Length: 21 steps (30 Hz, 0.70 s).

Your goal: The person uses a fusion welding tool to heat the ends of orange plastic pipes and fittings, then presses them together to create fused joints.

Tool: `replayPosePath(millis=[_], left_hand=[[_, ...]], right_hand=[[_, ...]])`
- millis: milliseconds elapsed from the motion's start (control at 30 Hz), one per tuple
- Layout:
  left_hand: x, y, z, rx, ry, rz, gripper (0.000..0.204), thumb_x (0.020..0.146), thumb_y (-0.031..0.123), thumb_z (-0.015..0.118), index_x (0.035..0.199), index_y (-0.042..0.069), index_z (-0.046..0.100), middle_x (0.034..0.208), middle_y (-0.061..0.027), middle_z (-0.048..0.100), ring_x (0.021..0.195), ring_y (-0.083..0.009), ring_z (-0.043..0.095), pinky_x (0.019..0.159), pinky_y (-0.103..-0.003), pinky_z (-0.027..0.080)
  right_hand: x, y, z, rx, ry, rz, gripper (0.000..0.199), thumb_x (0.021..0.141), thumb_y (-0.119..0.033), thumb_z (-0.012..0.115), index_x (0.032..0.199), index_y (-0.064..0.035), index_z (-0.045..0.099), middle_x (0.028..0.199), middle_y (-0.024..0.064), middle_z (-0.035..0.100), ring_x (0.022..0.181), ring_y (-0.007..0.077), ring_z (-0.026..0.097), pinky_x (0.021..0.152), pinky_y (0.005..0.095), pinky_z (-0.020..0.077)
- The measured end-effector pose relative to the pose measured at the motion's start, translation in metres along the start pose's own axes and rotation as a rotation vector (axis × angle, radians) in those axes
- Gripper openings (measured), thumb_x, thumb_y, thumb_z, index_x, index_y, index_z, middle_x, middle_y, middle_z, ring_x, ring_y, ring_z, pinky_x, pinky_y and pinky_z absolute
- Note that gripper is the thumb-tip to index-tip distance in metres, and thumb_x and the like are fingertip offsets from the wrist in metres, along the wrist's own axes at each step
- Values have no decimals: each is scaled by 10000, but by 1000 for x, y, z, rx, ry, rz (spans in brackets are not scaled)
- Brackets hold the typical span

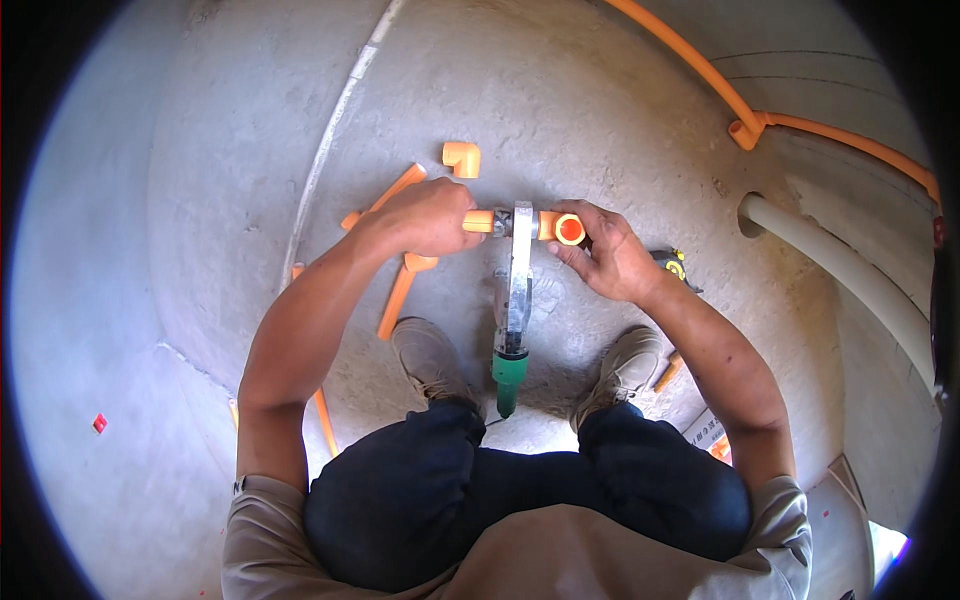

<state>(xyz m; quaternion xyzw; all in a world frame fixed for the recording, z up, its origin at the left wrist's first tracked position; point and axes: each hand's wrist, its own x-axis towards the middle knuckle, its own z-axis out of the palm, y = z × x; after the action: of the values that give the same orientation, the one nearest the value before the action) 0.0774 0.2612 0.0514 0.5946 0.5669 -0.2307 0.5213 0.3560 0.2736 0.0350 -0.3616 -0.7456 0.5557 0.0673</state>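
My left hand (pixel 428 216) is closed around an orange plastic pipe (pixel 479 221), its end against the left side of a pipe fusion welder (pixel 521 270). The welder's metal heating plate lies between my hands, and its green handle (pixel 510 370) points back toward me between my shoes. On the other side, my right hand (pixel 615 258) grips an orange pipe fitting (pixel 569 230) by thumb and fingers. That fitting has a hexagonal opening facing up and sits against the plate's right side. My left fingers are mostly hidden behind the hand.
An orange elbow (pixel 461 158) lies beyond my hands on the concrete floor. Orange pipe pieces (pixel 398 300) lie near my left shoe. A black and yellow tape measure (pixel 674 264) rests beyond my right wrist. Orange pipes (pixel 700 62) and a thick grey pipe (pixel 840 262) run along the right wall.
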Motion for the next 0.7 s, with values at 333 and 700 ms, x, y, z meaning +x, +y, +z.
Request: replayPosePath(millis=[333,700], left_hand=[[-4,2,5,25,94,28,245,884,261,708,901,17,735,886,-221,723,844,-386,709,772,-491,543],[-1,-5,13,63,164,76,218,872,232,704,847,16,723,821,-228,713,793,-410,697,744,-505,539]], right_hand=[[0,6,3,-34,-12,-10,433,955,-202,736,1288,6,554,1052,254,705,959,430,708,850,470,572],[0,4,2,-7,-33,25,399,966,-196,727,1282,-7,575,1070,237,712,977,405,718,872,457,582]])
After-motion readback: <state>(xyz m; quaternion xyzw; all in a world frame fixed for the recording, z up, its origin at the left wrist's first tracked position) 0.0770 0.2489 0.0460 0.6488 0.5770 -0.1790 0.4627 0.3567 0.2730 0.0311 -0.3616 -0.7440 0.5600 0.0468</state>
